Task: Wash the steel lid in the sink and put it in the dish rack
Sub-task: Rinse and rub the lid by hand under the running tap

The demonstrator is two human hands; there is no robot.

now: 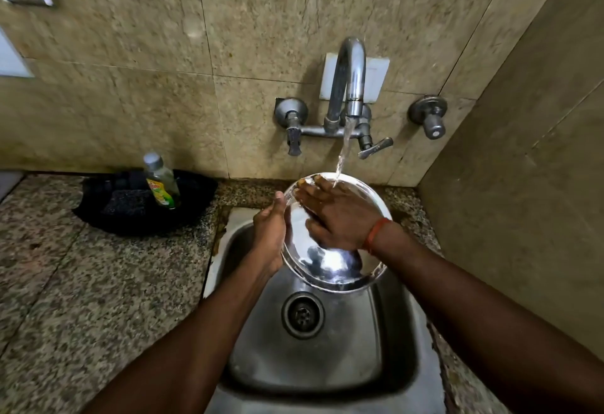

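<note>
Forearms reach in from the bottom edge over the sink (255, 341), whose drain (303, 314) sits in the middle of the steel basin. Above the far half of the basin the lid (330, 266) is held tilted, its shiny face towards the camera. Left hand (269, 234) grips the lid's left rim, thumb up along the edge and fingers curled behind out of sight. Right hand (333, 214) lies flat and open on the lid's face, fingers spread towards the upper left rim, gripping nothing; a red thread (376, 234) circles that wrist. Water (343, 155) falls from the tap (351, 80) onto the top of the lid, just by the right fingers. Left of the sink, on the speckled counter (81, 283), a black tray (143, 204) holds a soap bottle (160, 181) and a dark scrubber (122, 206). Behind stands the tiled wall (130, 70), with a valve (429, 116) right of the tap.
</note>
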